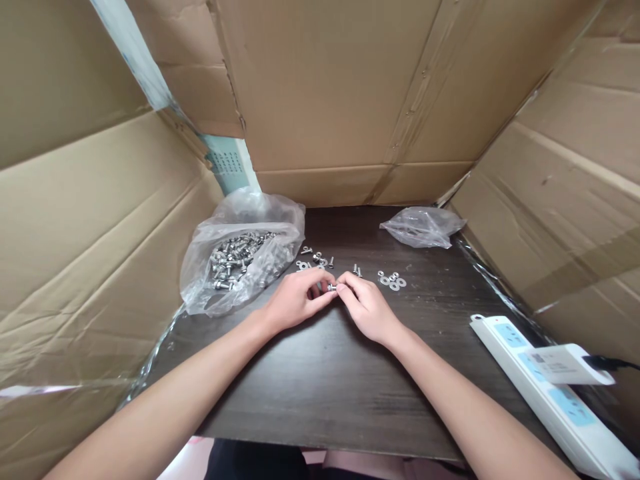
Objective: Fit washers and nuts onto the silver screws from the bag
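A small metal bolt (pixel 332 288) is pinched between the fingertips of both hands above the dark table. My left hand (pixel 303 295) is closed on its left end, where a washer or nut seems to sit, too small to tell. With thumb and forefinger, my right hand (pixel 365 301) grips the right end. Just beyond my left hand lie loose bolts, nuts and washers (pixel 320 259). Two or so bolts (pixel 357 270) stand behind my right hand. Farther right is a group of washers and nuts (pixel 393 281).
An open plastic bag (pixel 200 257) full of bolts stands at the back left. A smaller clear bag (pixel 424 225) lies at the back right. Along the right edge runs a white power strip (pixel 545 393) with a plugged-in adapter (pixel 570 365). Cardboard walls (pixel 340 100) enclose the table (pixel 320 380).
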